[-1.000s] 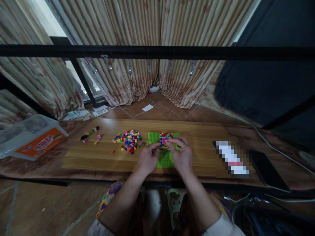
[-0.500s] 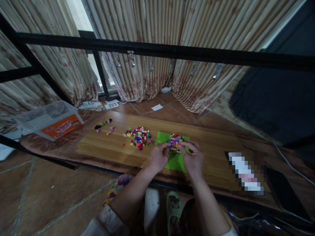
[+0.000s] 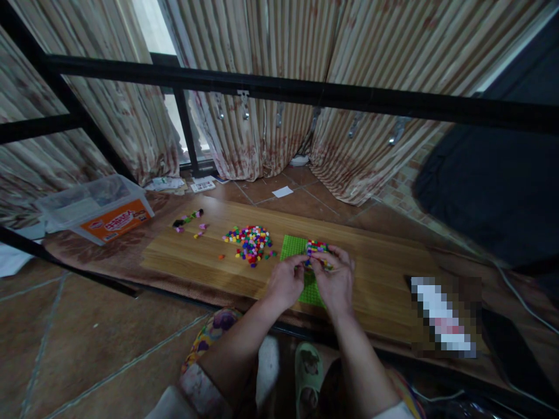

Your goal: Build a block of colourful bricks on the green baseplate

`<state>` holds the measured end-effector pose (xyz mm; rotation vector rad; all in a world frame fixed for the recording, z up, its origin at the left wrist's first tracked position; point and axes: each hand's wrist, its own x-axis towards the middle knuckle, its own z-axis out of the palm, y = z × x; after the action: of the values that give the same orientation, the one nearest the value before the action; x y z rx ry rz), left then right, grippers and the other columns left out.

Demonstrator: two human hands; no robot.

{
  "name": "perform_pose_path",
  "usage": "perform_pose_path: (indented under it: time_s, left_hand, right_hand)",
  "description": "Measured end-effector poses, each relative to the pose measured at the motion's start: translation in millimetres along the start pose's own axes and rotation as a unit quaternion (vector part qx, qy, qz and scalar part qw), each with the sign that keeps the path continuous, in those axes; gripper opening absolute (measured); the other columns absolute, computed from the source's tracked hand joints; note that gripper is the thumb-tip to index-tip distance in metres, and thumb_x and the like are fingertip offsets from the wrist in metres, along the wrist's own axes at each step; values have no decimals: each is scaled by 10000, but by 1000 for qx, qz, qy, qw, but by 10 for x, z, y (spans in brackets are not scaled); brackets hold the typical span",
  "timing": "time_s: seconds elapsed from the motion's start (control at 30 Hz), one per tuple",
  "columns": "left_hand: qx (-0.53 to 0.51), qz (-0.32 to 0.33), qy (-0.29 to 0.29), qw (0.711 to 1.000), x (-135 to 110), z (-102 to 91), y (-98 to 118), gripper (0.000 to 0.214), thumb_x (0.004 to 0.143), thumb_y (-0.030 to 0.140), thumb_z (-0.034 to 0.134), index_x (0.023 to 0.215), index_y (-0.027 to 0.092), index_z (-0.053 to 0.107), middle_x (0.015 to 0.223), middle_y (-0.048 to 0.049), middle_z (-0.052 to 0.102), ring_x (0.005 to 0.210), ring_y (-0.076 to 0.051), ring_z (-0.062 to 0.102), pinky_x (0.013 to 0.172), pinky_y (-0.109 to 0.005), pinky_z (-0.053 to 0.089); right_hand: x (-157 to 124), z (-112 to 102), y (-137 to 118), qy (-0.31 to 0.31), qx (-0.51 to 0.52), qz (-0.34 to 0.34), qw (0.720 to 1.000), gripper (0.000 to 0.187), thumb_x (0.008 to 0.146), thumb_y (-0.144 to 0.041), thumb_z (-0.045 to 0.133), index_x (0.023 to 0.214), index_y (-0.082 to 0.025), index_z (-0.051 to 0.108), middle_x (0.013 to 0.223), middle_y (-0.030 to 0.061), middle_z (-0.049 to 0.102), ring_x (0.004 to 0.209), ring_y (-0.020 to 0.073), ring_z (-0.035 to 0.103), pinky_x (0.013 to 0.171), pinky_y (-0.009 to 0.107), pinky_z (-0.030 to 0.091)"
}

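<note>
A green baseplate (image 3: 292,247) lies on the wooden board (image 3: 192,262), with a patch of small coloured bricks (image 3: 316,247) built on its far right part. My left hand (image 3: 286,280) and my right hand (image 3: 334,279) meet over the plate, fingers curled and pinched together at the near edge of the brick patch. What the fingertips hold is too small to make out. A heap of loose coloured bricks (image 3: 251,241) lies just left of the plate.
A few stray dark and pink bricks (image 3: 188,221) lie at the board's far left. A clear plastic box with an orange label (image 3: 98,206) stands further left. A blurred-out object (image 3: 443,317) and a dark phone (image 3: 517,358) lie at the right. A black metal rail (image 3: 279,90) crosses above.
The view has swung left and tilted. Both hands have drawn closer together over the plate and now cover more of the brick patch.
</note>
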<state>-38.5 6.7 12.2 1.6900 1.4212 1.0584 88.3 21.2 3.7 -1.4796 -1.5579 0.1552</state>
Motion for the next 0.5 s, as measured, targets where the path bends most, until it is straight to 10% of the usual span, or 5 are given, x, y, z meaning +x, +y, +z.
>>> perform_pose_path:
  time_s: [0.5]
  left_hand:
    - [-1, -11, -2, 1000, -10, 72, -21, 366, 821, 134, 454, 1137, 187, 631, 959, -35, 711, 899, -158, 647, 868, -296, 501]
  right_hand:
    - [-11, 97, 201, 51, 202, 224, 952, 504, 673, -393, 651, 1132, -193, 594, 1114, 83, 607, 1019, 222, 556, 907, 411, 411]
